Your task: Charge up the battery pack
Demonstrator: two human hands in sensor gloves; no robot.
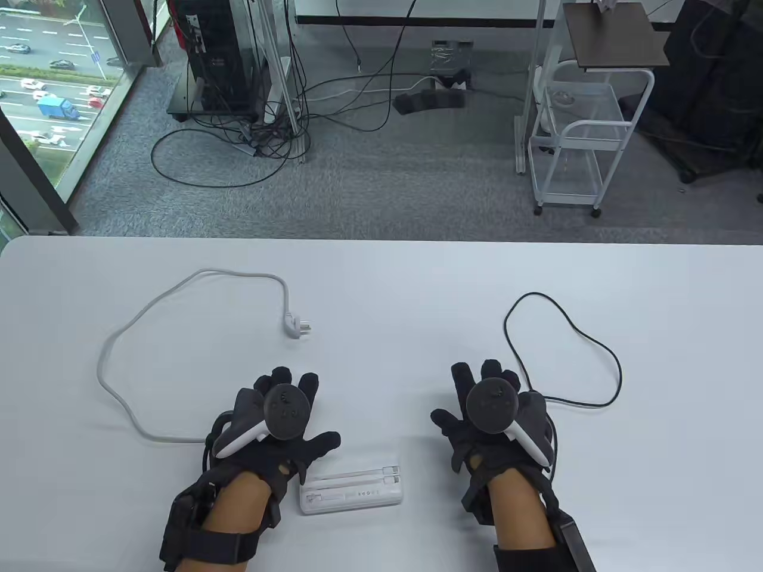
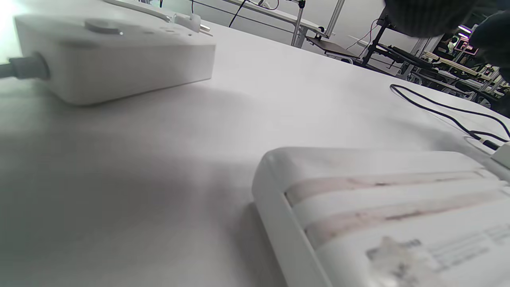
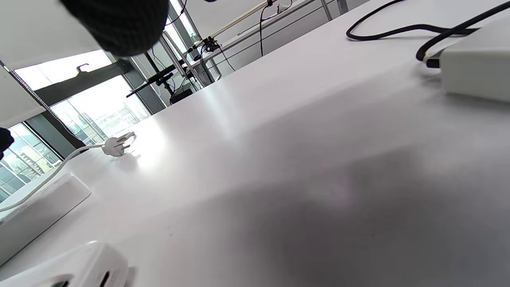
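The white battery pack (image 1: 351,491) lies flat near the table's front edge, between my hands; it fills the lower right of the left wrist view (image 2: 382,215). My left hand (image 1: 285,411) is open with fingers spread, holding nothing, above a white power strip (image 2: 115,52) that it hides in the table view. The strip's grey-white cord (image 1: 119,339) loops to a loose plug (image 1: 298,326). My right hand (image 1: 486,405) is open and empty above a white charger block (image 3: 478,59). The block's black cable (image 1: 566,345) loops to the right.
The white table (image 1: 393,286) stretches away behind the hands. Its far edge runs across the middle of the table view, with grey carpet, floor cables and a white trolley (image 1: 581,149) beyond.
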